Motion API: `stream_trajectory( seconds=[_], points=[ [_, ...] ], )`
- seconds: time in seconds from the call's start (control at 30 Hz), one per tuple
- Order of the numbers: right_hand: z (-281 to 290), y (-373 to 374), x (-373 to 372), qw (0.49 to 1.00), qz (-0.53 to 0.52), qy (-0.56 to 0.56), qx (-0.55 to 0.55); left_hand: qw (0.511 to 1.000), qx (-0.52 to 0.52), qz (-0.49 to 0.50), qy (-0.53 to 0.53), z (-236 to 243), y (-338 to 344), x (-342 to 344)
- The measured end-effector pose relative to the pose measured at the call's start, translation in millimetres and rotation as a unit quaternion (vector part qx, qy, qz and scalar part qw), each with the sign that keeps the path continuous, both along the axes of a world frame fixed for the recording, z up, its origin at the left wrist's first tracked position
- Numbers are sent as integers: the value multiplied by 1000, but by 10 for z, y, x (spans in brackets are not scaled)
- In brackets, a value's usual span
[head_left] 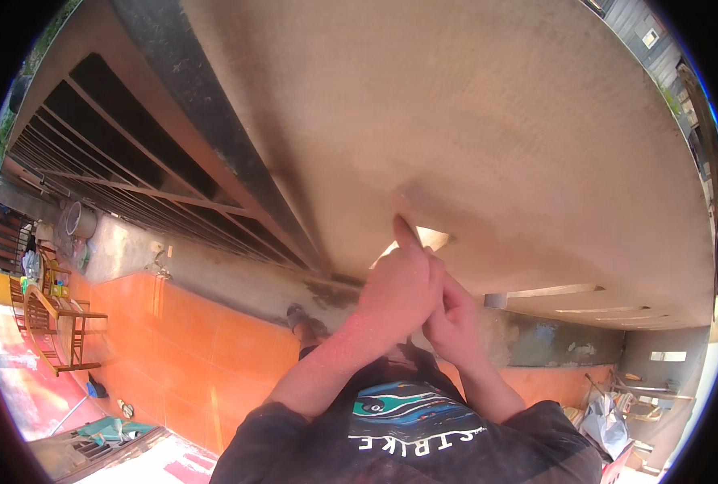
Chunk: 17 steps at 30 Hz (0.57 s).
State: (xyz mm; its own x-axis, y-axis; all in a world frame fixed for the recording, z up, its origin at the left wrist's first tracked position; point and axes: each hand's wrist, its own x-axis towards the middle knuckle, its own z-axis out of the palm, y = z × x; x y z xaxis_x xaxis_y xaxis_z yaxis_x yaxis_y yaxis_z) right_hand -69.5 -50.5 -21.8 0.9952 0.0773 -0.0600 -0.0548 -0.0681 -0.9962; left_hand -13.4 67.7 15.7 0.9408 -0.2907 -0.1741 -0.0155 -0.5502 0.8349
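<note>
A broad tan wall surface [488,121], smooth and plaster-like, fills the view ahead of me. My left hand [401,284] is closed close to this wall, fingers curled. From its top juts a narrow, pointed piece [407,230] with a dark edge; whether it is a tool's tip or a finger I cannot tell. A bright, pale flat patch [433,237] shows right behind that hand, perhaps a blade or sunlight. My right hand [453,321] is closed just below and to the right, touching the left one. Whatever the fingers wrap round is hidden.
Left of the wall surface runs a dark post [206,105] beside a barred grille [133,137]. Below lies an orange floor [181,347]. A wooden chair [56,323] and a bucket [78,219] stand at left; a grey bag [605,423] sits at lower right.
</note>
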Motion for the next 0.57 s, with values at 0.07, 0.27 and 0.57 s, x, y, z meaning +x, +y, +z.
stream_trajectory(
  seconds=[0.07, 0.27, 0.57],
  points=[
    [30, 19, 68, 999, 46, -15, 1, 999, 43, 14, -4, 52, 178, 73],
    [100, -117, -131, 996, -27, 3, 83, 999, 6, -8, -49, 25, -202, -86],
    [247, -268, -109, 991, 46, 8, 129, 998, -30, -7, -49, 76, -120, -113]
  ],
)
